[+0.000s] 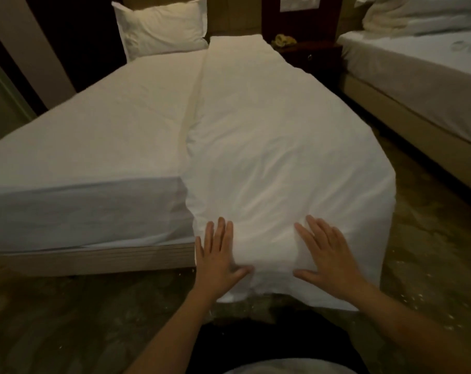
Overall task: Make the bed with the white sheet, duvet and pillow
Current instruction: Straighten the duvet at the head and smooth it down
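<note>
Both hands pressing flat on the duvet (269, 147) at the foot of the bed (94, 255), left hand (218, 256) and right hand (326, 256) with fingers (221, 228) spread straight. Duvet lying folded lengthwise over the bed's right half, draping past the foot under the palms. Pillow (161, 25) standing at the head, sheet (94, 136) covering the left half.

Both forearms (175, 327) are bare all the way to the left hand (218, 256) and right hand (327, 256). At six o'clock sits black clothing (256, 338) — a pale grey patch (269, 369) showing at its lower edge.
</note>
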`<move>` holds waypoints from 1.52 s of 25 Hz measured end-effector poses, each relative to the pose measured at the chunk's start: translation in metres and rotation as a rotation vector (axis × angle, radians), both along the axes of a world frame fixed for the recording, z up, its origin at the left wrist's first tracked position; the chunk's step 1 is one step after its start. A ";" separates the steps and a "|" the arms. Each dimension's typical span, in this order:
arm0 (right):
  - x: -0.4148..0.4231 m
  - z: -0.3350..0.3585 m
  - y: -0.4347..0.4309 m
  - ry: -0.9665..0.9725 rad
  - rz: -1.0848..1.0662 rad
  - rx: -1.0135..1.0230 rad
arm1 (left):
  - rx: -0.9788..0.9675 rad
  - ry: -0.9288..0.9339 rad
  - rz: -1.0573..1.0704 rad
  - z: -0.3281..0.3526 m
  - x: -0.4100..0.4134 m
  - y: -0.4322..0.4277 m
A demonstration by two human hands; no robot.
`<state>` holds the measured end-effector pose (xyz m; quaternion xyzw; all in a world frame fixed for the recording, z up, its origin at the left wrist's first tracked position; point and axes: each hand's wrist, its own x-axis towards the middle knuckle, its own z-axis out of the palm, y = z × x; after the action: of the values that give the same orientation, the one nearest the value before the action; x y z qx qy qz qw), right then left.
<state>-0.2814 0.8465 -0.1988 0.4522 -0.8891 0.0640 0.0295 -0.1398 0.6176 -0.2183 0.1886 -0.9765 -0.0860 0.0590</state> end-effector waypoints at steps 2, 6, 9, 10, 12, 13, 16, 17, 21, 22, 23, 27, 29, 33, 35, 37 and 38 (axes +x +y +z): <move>-0.008 0.000 0.011 -0.006 -0.051 -0.092 | 0.086 0.132 -0.083 -0.001 0.002 -0.016; -0.026 -0.004 0.011 -0.010 -0.118 -0.198 | 0.227 0.523 0.088 -0.013 -0.001 -0.028; -0.026 -0.006 0.012 -0.127 -0.323 -0.342 | 0.736 0.515 0.353 -0.006 -0.008 -0.013; -0.027 -0.007 0.016 -0.195 -0.432 -0.398 | 0.831 0.496 0.408 -0.007 -0.009 -0.014; -0.031 -0.010 0.033 -0.375 -0.624 -0.550 | 0.853 0.430 0.451 -0.009 -0.007 -0.017; -0.037 -0.010 0.041 -0.505 -0.679 -0.630 | 0.828 0.407 0.453 -0.010 -0.007 -0.018; -0.055 -0.005 0.058 -0.868 -0.777 -0.816 | 0.831 0.401 0.445 -0.009 -0.007 -0.017; -0.062 -0.003 0.061 -0.936 -0.807 -0.842 | 0.868 0.416 0.437 -0.008 -0.009 -0.016; -0.076 -0.006 0.074 -1.041 -0.861 -0.853 | 1.035 0.484 0.494 -0.004 -0.012 -0.005; -0.077 -0.007 0.076 -1.066 -0.854 -0.877 | 1.040 0.504 0.512 -0.004 -0.012 -0.002; -0.077 -0.008 0.077 -1.092 -0.846 -0.914 | 1.052 0.533 0.538 -0.002 -0.010 0.001; -0.069 -0.005 0.077 -1.157 -0.798 -1.030 | 1.236 0.710 0.628 0.015 -0.004 0.015; -0.060 0.000 0.080 -1.110 -0.767 -1.082 | 1.196 0.754 0.607 0.023 0.005 0.022; -0.045 0.032 0.114 -0.917 -0.715 -1.078 | 0.902 0.783 0.550 0.048 0.037 0.023; -0.047 0.034 0.123 -0.891 -0.673 -1.088 | 0.840 0.756 0.551 0.048 0.039 0.016; -0.043 0.023 0.121 -0.941 -0.681 -1.044 | 0.811 0.676 0.591 0.036 0.038 0.020; -0.044 0.017 0.117 -0.993 -0.694 -1.040 | 0.834 0.655 0.599 0.028 0.034 0.021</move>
<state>-0.3250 0.9632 -0.1822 -0.0032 -0.7447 0.6516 -0.1446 -0.1060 0.6386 -0.1898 0.4262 -0.6960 -0.4945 0.2990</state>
